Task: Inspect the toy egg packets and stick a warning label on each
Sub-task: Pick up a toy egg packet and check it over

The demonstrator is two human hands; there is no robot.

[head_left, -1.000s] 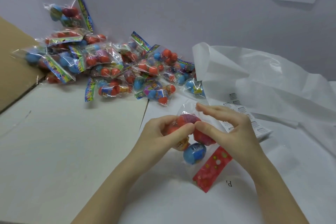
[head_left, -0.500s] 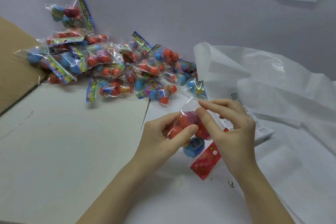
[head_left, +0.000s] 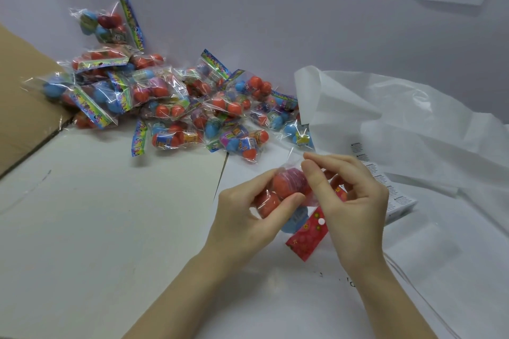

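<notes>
Toy egg packet (head_left: 286, 190), head view, the only one we have: held just above the desk (head_left: 110, 228), near its front middle, between both hands. We see clear crinkled film around red eggs, with a blue egg low down and a red patterned header card (head_left: 311, 234) hanging at the bottom.

Left hand (head_left: 248, 223): its grip is curled round the packet from the left, thumb across the front of a red egg, fingers behind.

Right hand (head_left: 355, 206): thumb and forefinger meet at the upper right corner of the film, pinching it there. We cannot tell whether a label sits under those fingertips.

Label sheets (head_left: 385, 181), white with small printed warning blocks, lie just right of the right hand, partly under it. A crumpled white bag (head_left: 399, 107) spreads behind them. The heap of other packets (head_left: 170, 102) sits well back against the wall, spilling off a cardboard flap (head_left: 22, 107) at left.

Handling, as we judge it: light, the eggs hard and round, loose enough to roll inside slack film. The film looks slick and crackly, a poor sticking surface where it bulges. We would hold by the eggs, as the left hand does, and pull a flat stretch of film taut between them for the label. The header card is the stiffest edge to steady it by.
</notes>
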